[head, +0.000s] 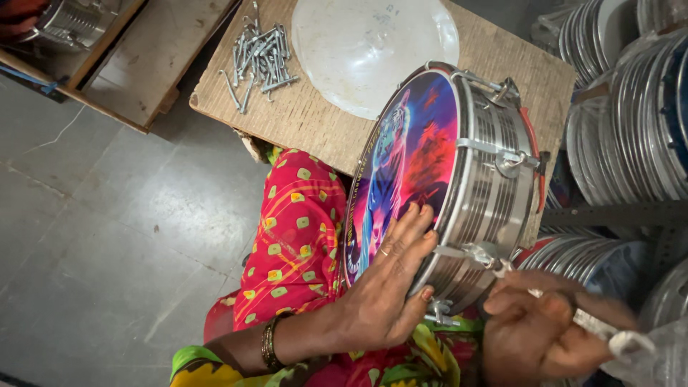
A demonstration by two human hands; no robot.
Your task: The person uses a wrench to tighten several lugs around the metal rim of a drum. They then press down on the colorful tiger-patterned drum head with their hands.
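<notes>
A small metal drum [487,179] stands on its edge over my lap, its printed skin in pink, blue and purple showing a tiger [405,161]. My left hand [390,283] lies flat with spread fingers on the lower part of that skin and the rim. My right hand [534,326] is closed on a thin metal tool [595,324] whose tip meets a tension lug [487,256] on the drum's chrome shell.
A low wooden board [315,118] in front carries a pile of metal hook bolts [256,57] and a round translucent white skin [373,46]. Stacks of finished drums [631,136] crowd the right side. Grey floor spreads to the left, with a wooden pallet [154,54] beyond.
</notes>
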